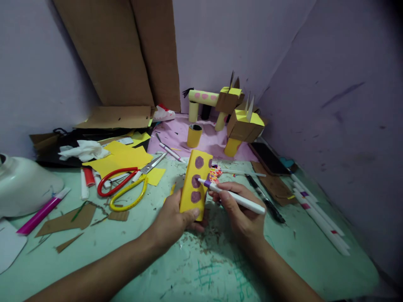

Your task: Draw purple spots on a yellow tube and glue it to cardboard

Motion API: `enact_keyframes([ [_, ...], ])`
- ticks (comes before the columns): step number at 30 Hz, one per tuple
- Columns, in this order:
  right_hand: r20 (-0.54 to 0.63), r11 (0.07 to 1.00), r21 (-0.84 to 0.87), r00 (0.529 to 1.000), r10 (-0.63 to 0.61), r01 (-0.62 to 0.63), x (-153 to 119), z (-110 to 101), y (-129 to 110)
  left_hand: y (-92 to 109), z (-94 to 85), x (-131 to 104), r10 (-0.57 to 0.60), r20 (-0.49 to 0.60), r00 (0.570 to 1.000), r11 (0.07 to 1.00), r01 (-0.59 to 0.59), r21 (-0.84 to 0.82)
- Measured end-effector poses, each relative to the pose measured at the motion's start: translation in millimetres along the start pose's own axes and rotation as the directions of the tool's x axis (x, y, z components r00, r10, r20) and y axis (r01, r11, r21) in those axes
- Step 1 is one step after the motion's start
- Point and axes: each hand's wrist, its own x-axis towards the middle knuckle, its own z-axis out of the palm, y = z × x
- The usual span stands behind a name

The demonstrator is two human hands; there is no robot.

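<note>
My left hand [179, 214] is closed round the lower end of a yellow paper-covered tube [188, 184], which is tilted slightly to the right. Purple spots run down the tube's front, with more along its right edge. Between the fingers of my right hand [241, 205] is a white marker [248, 202] with a purple band. Its tip meets the middle spot on the tube. Just beyond stands a short yellow cup-like tube [194, 136]. Behind it are a spotted animal figure [204, 97] of paper tubes and a boxy cardboard head [244, 126] on a yellow tube.
Scissors [147, 167] with red and yellow handles lie left of the tube, by yellow paper [126, 155] and cardboard scraps [67, 220]. A white rounded container [30, 184] stands far left. Right are a phone [269, 158], a black pen [266, 199] and several white markers [317, 214].
</note>
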Motion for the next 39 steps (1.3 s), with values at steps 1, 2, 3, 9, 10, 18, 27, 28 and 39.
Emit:
enact_keyframes([
  [1, 0.006, 1.0, 0.009, 1.0, 0.003, -0.003, 0.2, 0.0, -0.2, -0.1, -0.1, 0.0, 0.002, -0.001, 1.0, 1.0, -0.002, -0.007],
  [2, 0.006, 1.0, 0.021, 1.0, 0.007, -0.008, 0.4, 0.1, -0.4, -0.1, -0.1, -0.1, 0.002, 0.0, 1.0, 1.0, -0.002, -0.013],
  [3, -0.001, 0.999, 0.034, 1.0, 0.011, -0.011, 0.6, 0.2, -0.5, 0.0, -0.1, -0.3, -0.002, 0.003, 1.0, 1.0, 0.002, -0.018],
  [9, 0.012, 1.0, 0.026, 1.0, 0.012, -0.012, 0.9, 0.1, -0.4, 0.9, 0.3, -1.1, -0.01, -0.006, 1.0, 1.0, 0.01, -0.018],
  [10, 0.012, 1.0, 0.03, 1.0, 0.009, -0.009, 0.8, 0.0, -0.3, 0.8, 0.2, -0.8, -0.011, -0.002, 1.0, 1.0, 0.011, -0.018],
  [18, -0.004, 0.999, 0.034, 1.0, 0.017, -0.017, 0.6, -0.1, -0.8, -1.1, -0.4, 1.2, -0.013, -0.001, 1.0, 1.0, 0.013, -0.025],
  [27, -0.017, 0.998, 0.055, 1.0, 0.02, -0.019, 2.2, 1.5, -1.8, -0.1, -1.0, 0.3, -0.015, 0.008, 1.0, 0.999, 0.015, -0.033],
  [28, -0.014, 0.999, 0.043, 1.0, 0.024, -0.023, 2.1, 1.3, -1.9, 0.0, -1.2, 0.7, -0.012, 0.006, 1.0, 0.999, 0.013, -0.037],
  [39, -0.009, 0.994, 0.096, 0.999, 0.052, -0.051, 1.6, -1.3, -1.0, 1.9, 0.0, -0.3, -0.028, -0.004, 1.0, 0.998, 0.028, -0.059],
])
